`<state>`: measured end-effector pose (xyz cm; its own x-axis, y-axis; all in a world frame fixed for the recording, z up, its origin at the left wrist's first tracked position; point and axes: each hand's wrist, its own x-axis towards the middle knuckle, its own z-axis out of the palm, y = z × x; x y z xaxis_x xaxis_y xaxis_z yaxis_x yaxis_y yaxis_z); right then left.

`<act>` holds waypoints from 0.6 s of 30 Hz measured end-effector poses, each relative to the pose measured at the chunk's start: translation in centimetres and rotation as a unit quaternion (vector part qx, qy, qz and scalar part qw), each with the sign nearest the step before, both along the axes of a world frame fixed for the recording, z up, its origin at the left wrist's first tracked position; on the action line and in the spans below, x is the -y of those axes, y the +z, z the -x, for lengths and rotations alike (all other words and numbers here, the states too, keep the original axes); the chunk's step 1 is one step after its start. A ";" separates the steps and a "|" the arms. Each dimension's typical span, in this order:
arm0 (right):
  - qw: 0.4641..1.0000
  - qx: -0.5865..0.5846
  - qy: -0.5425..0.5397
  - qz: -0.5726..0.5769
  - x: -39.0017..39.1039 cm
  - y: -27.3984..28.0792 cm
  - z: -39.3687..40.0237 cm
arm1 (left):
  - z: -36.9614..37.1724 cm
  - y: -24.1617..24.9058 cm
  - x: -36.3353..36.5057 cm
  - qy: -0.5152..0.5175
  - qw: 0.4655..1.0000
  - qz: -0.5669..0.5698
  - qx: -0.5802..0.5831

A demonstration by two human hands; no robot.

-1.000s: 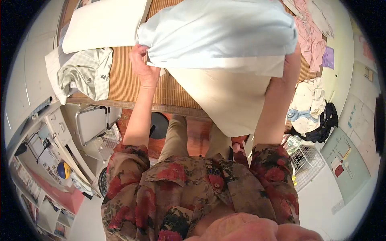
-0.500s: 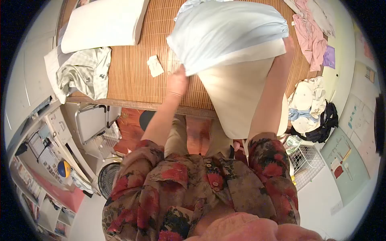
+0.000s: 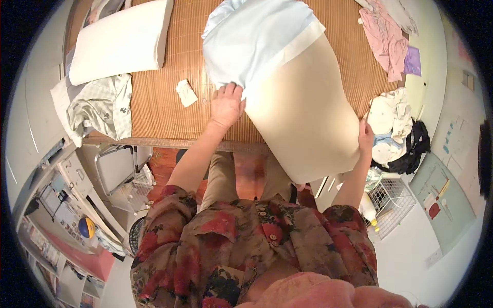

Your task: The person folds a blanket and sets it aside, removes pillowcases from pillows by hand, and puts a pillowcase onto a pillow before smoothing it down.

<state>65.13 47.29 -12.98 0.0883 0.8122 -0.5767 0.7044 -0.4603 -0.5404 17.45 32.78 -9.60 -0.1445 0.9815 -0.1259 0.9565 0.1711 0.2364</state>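
Observation:
A cream foam pillow lies across the front edge of the bamboo mat, its near end past the edge. Light blue fabric with a white border covers its far end. My left hand is closed on the blue fabric's near left corner, beside the pillow. At the pillow's right edge, near the front, is my right hand, gripping that edge; its fingers are partly hidden.
A white pillow and patterned cloth lie at left, a small white cloth nearer the middle. Pink clothing, a purple item and piled clothes are at right. A wire basket stands below.
My right hand has moved from the fabric's right corner down to the pillow's near right edge. The blue fabric sits further left and more of the pillow shows.

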 end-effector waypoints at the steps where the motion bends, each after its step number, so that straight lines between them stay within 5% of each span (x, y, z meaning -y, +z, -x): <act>1: 1.000 0.000 -0.008 0.004 1.1 0.3 -0.6 | -0.3 0.1 -0.2 -0.010 0.997 -0.081 0.003; 5: 0.993 -0.033 0.105 0.031 0.7 4.3 3.1 | -3.0 1.1 -3.6 0.044 0.986 -0.150 0.062; 8: 0.985 -0.076 0.141 0.069 0.1 8.5 8.4 | -3.0 0.3 -6.3 0.092 0.992 -0.084 0.033; 13: 0.962 -0.244 -0.093 0.078 3.8 5.0 12.9 | 0.6 1.1 -7.2 0.179 0.984 0.002 -0.027; 16: 0.981 -0.192 -0.036 0.009 8.4 -0.8 15.4 | 4.1 -3.8 -3.4 0.259 0.952 -0.165 0.015; 18: 0.977 -0.209 0.006 -0.032 10.2 -4.5 16.7 | 5.0 -3.1 -1.9 0.194 0.972 -0.131 -0.009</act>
